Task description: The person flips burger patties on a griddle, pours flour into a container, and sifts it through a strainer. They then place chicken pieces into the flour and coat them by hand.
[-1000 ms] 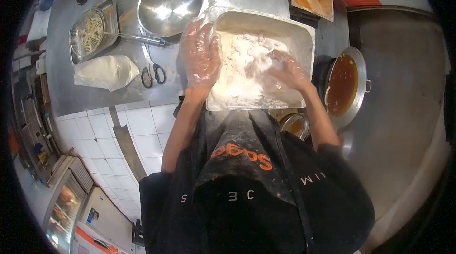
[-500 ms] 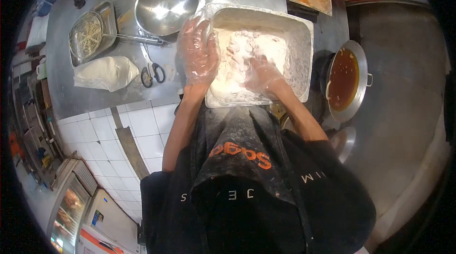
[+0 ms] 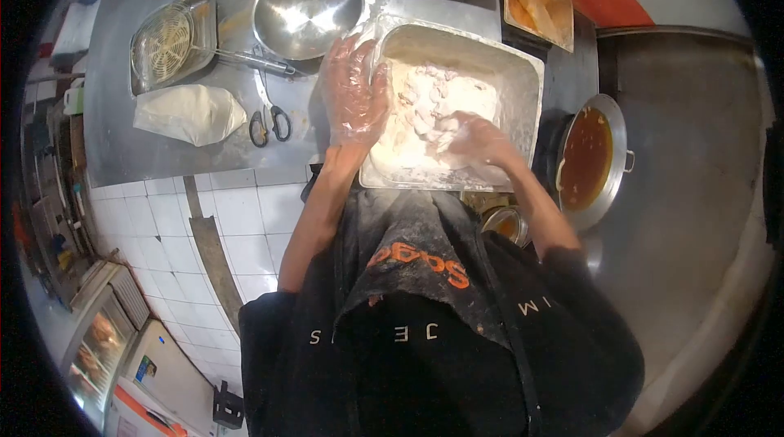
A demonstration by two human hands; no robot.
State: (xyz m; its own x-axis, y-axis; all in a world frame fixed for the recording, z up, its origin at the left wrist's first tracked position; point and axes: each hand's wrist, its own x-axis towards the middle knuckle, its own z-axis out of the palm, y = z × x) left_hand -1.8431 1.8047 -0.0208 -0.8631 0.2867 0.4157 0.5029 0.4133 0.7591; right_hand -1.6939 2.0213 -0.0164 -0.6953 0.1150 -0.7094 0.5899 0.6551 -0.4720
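Note:
A large metal tray (image 3: 523, 69) of white flour with floured pieces (image 3: 433, 98) in it stands on the steel counter in front of me. My left hand (image 3: 353, 94), in a clear plastic glove, rests flat against the tray's left rim with fingers spread. My right hand (image 3: 478, 139), gloved and coated in flour, is down inside the tray at its near right part, fingers curled into the flour and pieces. What it grips is buried in flour.
Left of the tray lie scissors (image 3: 269, 122), a white bag of flour (image 3: 189, 113), a wire skimmer on a small tray (image 3: 167, 46) and an empty steel bowl (image 3: 309, 8). A pan of brown oil (image 3: 590, 158) sits at right. Another tray (image 3: 539, 4) stands behind.
My right hand has swept through the flour from the tray's right side toward the near middle and back right. My left hand has stayed on the left rim.

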